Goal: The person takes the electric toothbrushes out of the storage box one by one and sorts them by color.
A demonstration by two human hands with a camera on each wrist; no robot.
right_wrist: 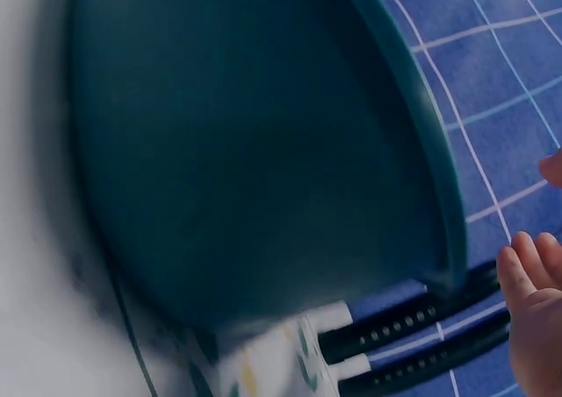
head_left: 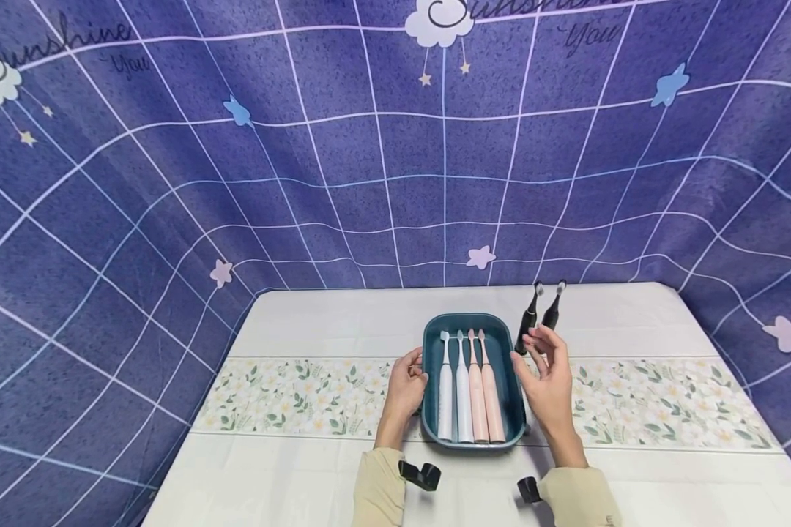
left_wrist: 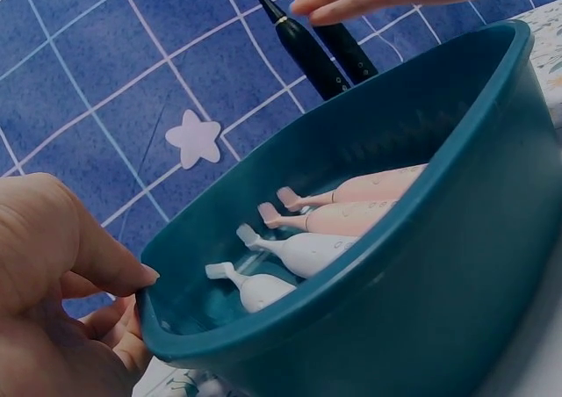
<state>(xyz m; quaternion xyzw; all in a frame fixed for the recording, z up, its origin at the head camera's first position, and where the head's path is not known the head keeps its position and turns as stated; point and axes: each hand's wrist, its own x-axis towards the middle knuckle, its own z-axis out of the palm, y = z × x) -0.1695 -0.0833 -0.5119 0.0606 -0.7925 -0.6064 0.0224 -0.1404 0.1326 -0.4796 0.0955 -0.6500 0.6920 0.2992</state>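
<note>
A teal tray sits mid-table holding two white toothbrushes and two pink toothbrushes side by side, heads pointing away. My left hand grips the tray's left rim; in the left wrist view its thumb hooks over the tray wall. My right hand hovers open by the right rim, fingers spread. Just beyond its fingertips two black toothbrushes lie on the table. The right wrist view shows the black toothbrushes, the tray and my fingertips.
The white table carries a floral runner across its middle. A blue grid-patterned cloth with stars closes in the back and both sides. Bare tabletop lies left of the tray and along the near edge.
</note>
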